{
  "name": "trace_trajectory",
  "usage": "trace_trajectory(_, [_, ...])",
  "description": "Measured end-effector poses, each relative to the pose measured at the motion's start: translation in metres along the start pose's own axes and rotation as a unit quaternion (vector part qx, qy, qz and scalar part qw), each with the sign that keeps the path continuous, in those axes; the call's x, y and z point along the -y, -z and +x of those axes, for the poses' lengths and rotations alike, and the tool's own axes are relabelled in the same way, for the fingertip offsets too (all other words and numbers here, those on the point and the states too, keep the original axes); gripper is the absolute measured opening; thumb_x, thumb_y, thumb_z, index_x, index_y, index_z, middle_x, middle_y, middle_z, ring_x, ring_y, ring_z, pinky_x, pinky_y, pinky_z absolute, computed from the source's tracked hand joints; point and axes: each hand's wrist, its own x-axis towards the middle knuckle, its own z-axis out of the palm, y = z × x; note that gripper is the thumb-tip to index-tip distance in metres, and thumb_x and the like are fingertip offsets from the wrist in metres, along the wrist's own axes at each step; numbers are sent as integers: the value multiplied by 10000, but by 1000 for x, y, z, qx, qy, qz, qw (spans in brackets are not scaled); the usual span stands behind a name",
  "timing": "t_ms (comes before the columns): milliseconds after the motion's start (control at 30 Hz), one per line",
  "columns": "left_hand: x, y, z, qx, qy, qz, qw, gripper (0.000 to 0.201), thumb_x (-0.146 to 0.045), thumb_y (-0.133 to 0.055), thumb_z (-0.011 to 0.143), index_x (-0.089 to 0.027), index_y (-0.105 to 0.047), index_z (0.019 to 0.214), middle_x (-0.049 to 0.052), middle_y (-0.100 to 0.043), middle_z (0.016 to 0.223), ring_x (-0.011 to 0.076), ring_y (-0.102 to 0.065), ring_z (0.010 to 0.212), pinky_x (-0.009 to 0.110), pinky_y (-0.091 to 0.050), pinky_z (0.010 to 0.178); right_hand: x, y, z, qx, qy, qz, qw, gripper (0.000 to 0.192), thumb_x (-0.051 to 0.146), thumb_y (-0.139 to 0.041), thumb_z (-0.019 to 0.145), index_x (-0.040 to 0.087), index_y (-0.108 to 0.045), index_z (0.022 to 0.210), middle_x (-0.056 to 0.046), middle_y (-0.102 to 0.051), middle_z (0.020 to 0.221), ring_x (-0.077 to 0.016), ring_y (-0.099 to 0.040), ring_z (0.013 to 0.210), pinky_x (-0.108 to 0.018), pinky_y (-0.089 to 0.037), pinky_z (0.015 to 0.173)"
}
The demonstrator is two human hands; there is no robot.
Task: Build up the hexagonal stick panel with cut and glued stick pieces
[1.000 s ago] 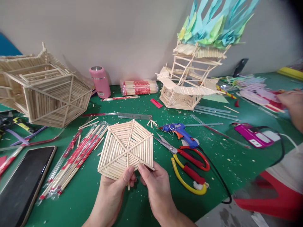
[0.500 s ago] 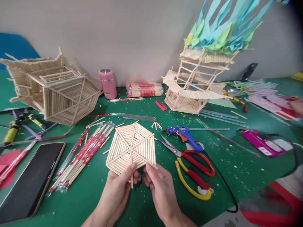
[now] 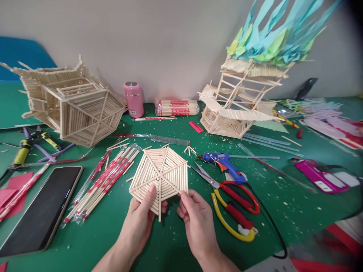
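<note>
A flat hexagonal panel of wooden sticks [image 3: 160, 174] is held above the green table [image 3: 283, 200], tilted toward me. My left hand [image 3: 141, 217] grips its near edge, thumb pressed on top. My right hand [image 3: 197, 219] pinches the panel's near right corner with thumb and fingers. One stick juts down from the panel between the two hands.
Red-handled scissors [image 3: 227, 189], yellow-handled cutters [image 3: 232, 224] and a blue glue gun [image 3: 222, 162] lie right of the hands. Wrapped chopsticks [image 3: 102, 185] and a dark tablet [image 3: 42, 209] lie left. Stick houses stand at back left [image 3: 76, 109] and back right [image 3: 235, 109]; a pink flask [image 3: 134, 99] is by the wall.
The view has shifted, so everything sits further right in frame. The panel has tilted slightly, and my left thumb has slid higher onto it. Another person's hand at the right edge is gone from view.
</note>
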Motion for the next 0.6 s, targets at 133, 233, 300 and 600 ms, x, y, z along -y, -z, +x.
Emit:
trace_trajectory(133, [-1, 2, 2, -5, -2, -3, 1000, 275, -341, -711, 697, -113, -663, 843, 47, -659, 751, 112, -565, 575, 206, -478, 515, 0, 0, 0, -1, 3, -2, 1000, 299, 410, -624, 777, 190, -510, 610, 75, -351, 509, -87, -332, 490, -218, -294, 463])
trace_trajectory(233, [-2, 3, 2, 5, -10, -5, 1000, 218, -262, -727, 688, -115, -669, 839, 50, -671, 804, 108, -576, 626, 191, -490, 566, 1, 0, -2, 9, 6, -5, 1000, 280, 412, -615, 784, 190, -538, 632, 71, -360, 523, -88, -339, 495, -216, -307, 462])
trace_trajectory(300, [-2, 3, 3, 9, -16, -10, 1000, 225, -241, -724, 693, -131, -669, 881, 50, -677, 858, 112, -588, 662, 194, -498, 598, 2, 0, -4, 23, 10, -8, 1000, 249, 415, -641, 758, 186, -583, 677, 61, -408, 551, -88, -353, 502, -215, -320, 458])
trace_trajectory(600, [0, 3, 0, 76, 39, -30, 996, 380, -217, -722, 690, -159, -636, 1056, 105, -687, 951, 228, -651, 804, 291, -526, 667, 10, -7, -10, 93, 60, -25, 994, 166, 270, -684, 727, 232, -693, 888, -24, -688, 769, -189, -634, 732, -300, -527, 685])
